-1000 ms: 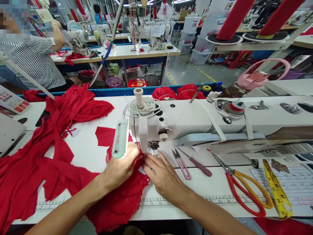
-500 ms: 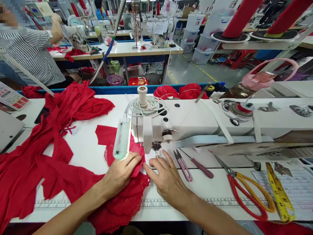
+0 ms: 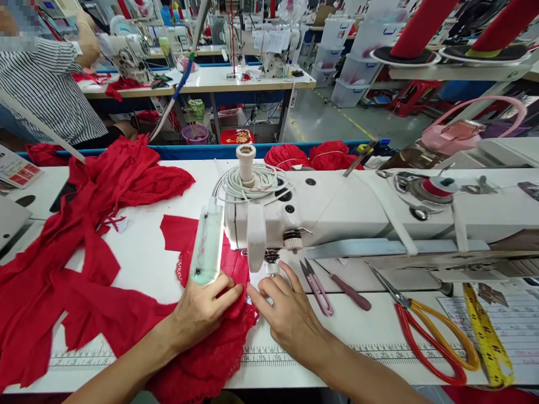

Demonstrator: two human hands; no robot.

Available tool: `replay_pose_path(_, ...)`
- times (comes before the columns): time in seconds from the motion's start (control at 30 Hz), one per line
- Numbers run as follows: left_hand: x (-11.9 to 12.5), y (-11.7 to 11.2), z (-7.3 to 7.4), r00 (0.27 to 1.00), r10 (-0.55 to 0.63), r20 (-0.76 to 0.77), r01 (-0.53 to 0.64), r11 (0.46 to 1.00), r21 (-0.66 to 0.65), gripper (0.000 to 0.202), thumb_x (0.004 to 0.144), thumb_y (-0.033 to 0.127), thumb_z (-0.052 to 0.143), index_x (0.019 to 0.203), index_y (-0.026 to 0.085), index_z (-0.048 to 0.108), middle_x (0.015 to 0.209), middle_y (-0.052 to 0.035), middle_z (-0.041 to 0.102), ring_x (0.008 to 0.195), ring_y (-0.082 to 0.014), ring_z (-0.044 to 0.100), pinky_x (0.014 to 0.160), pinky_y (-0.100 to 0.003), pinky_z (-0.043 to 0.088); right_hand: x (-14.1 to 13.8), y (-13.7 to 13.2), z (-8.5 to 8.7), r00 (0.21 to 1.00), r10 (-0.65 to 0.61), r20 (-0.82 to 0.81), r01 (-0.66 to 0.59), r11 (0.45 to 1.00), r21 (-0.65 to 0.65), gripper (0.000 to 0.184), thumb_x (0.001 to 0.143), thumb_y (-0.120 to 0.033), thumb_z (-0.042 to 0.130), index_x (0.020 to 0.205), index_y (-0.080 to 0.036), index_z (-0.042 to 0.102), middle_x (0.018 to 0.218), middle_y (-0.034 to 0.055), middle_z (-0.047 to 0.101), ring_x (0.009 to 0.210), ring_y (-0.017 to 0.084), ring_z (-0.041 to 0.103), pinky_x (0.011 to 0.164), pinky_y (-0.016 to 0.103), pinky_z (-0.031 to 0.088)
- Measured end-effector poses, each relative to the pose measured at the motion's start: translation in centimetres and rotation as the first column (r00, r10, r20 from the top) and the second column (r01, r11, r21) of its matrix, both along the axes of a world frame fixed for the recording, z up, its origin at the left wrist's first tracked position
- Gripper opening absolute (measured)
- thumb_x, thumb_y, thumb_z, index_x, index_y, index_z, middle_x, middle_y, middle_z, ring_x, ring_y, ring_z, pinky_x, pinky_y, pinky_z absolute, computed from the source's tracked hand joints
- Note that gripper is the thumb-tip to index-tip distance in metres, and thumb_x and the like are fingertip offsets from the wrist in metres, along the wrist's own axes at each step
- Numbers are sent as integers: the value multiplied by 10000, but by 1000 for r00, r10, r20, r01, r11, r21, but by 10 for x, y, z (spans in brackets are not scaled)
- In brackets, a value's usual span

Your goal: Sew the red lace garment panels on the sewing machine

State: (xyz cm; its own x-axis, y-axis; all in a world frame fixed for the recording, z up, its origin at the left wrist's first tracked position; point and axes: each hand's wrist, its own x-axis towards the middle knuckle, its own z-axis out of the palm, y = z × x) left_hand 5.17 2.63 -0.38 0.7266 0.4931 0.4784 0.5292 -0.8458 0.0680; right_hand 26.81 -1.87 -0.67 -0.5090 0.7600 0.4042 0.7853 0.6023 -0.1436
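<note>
My left hand (image 3: 202,308) lies flat, fingers stretched, pressing a red lace piece (image 3: 210,353) on the white table in front of the sewing machine (image 3: 337,210). My right hand (image 3: 284,308) rests beside it, fingers spread, its fingertips at the fabric's edge just below the presser foot (image 3: 272,264). Part of the lace hangs over the table's front edge. A small lamp (image 3: 206,244) on the machine head hides some of the fabric.
A heap of red fabric (image 3: 84,224) covers the table's left. Pink thread snips (image 3: 315,286), a maroon-handled tool (image 3: 349,292), red-and-yellow scissors (image 3: 429,336) and a yellow tape measure (image 3: 488,336) lie to the right. A person in a striped shirt (image 3: 46,95) works at the far left.
Both hands have drawn slightly toward me with the lace. The left hand's fingers went from bunched at the needle to flat on the fabric. The view has tilted a little.
</note>
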Motion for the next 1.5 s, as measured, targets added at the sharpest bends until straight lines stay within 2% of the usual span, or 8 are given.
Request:
replay_pose_path(0.17, -3, 2, -2, 1000, 7, 14, -8, 999, 43, 288, 922, 12, 469, 1102, 150, 647, 822, -29, 682, 691, -147, 566, 674, -320, 369, 0, 0, -2, 1000, -3, -15, 3, 1000, 7, 357, 901, -18, 456, 1175, -151, 641, 857, 29, 588, 797, 179, 513, 1175, 480, 248)
replay_pose_path(0.3, -4, 5, 0, 1000, -4, 3, 4, 999, 44, 326, 932, -10, 445, 1121, 154, 655, 821, -21, 698, 649, -134, 543, 641, -306, 330, 0, 1, -2, 1000, -1, -20, 1, 1000, 9, 371, 912, -11, 416, 1178, -147, 636, 847, 24, 589, 781, 175, 502, 1180, 482, 244)
replay_pose_path(0.43, -3, 4, 1, 1000, -1, -2, 1, 998, 67, 299, 955, 4, 459, 1124, 151, 658, 805, -17, 704, 657, -140, 552, 662, -322, 327, 0, 0, 0, 1000, 2, -24, -2, 1000, 5, 369, 920, -10, 403, 1171, -145, 637, 843, 24, 592, 773, 172, 504, 1189, 491, 224)
replay_pose_path(0.6, 0, 2, 3, 999, 44, -12, -44, 996, 72, 324, 953, -5, 440, 1116, 163, 665, 821, -19, 709, 709, -152, 581, 676, -328, 347, -1, 0, 1, 1000, -7, -18, 7, 1000, 7, 365, 920, -16, 420, 1180, -161, 632, 832, 16, 594, 769, 170, 510, 1183, 485, 254)
replay_pose_path(0.7, 1, 2, 5, 999, 30, -34, -27, 996, 82, 335, 956, -9, 430, 1123, 154, 670, 835, -27, 714, 773, -177, 591, 694, -339, 357, -2, 1, 0, 1000, -6, -18, 6, 1000, 10, 374, 906, -10, 428, 1186, -158, 628, 827, 16, 590, 760, 173, 508, 1177, 489, 261)
replay_pose_path(0.97, 1, 1, 6, 999, 14, -53, -13, 999, 33, 289, 973, 16, 435, 1108, 122, 667, 859, -49, 714, 974, -256, 581, 808, -400, 396, 4, 3, -1, 994, 4, -111, -13, 997, -80, 600, 747, 59, 426, 1275, -167, 597, 862, 19, 594, 808, 190, 489, 1166, 489, 209)
replay_pose_path(1.2, 2, 1, 6, 998, 9, -59, -7, 1000, 20, 288, 962, -1, 431, 1107, 114, 651, 903, -49, 724, 998, -268, 583, 801, -394, 396, 9, 7, 0, 972, -86, -221, 84, 996, -18, 418, 817, 49, 393, 1048, -159, 673, 818, 33, 572, 809, 186, 465, 981, 421, 342)
replay_pose_path(1.5, 0, 1, -1, 999, 11, -42, -10, 1000, 18, 283, 967, 15, 444, 1113, 119, 664, 908, -47, 729, 992, -278, 606, 795, -405, 415, 9, 10, 1, 992, -34, -121, 30, 999, -36, 552, 720, 68, 454, 1146, -202, 676, 878, 32, 593, 858, 196, 496, 1078, 476, 285)
